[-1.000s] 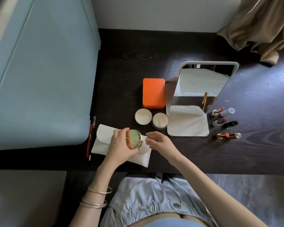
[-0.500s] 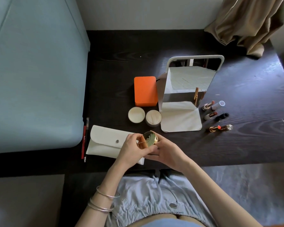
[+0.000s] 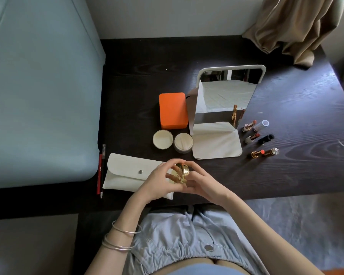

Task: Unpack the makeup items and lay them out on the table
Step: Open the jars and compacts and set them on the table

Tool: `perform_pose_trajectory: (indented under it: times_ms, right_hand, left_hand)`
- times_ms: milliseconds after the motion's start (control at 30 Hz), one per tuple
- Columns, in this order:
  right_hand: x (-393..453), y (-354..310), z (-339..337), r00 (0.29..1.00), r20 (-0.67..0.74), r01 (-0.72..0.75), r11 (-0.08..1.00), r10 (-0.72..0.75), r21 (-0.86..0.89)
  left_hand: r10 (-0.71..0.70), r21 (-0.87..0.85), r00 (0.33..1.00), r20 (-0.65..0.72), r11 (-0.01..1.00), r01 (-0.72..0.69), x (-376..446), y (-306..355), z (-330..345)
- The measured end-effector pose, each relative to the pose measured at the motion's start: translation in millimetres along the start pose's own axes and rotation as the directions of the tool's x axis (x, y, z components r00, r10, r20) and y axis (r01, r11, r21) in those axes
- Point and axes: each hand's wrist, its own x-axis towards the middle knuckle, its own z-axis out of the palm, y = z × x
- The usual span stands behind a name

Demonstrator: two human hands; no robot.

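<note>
- Head view: left hand [image 3: 157, 182] and right hand [image 3: 204, 184] both grip a round gold compact [image 3: 180, 174], fingers curled round its rim, held just above the near edge of the dark wooden surface [image 3: 286, 175].
- Cream snap-button pouch [image 3: 127, 173] lies flat under the left hand; red pencil [image 3: 100, 169] beside it.
- Orange rectangular case [image 3: 173, 110], two round cream jars [image 3: 172, 141], white-framed standing mirror [image 3: 226, 100] behind.
- Open lipsticks [image 3: 254, 137] and caps lie right of the mirror.
</note>
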Motion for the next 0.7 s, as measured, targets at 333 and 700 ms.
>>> perform_pose_trajectory:
  times_ms: [333, 700]
  right_hand:
    - [-4, -10, 1, 1.0, 0.02, 0.006, 1.0, -0.007, 0.029]
    - [-6, -6, 0, 0.994, 0.064, 0.081, 0.994, -0.087, 0.078]
  left_hand:
    - [-0.018, 0.041, 0.999, 0.047, 0.999, 0.016, 0, -1, -8]
    - [-0.039, 0.161, 0.995, -0.087, 0.986, 0.052, 9, 3, -8]
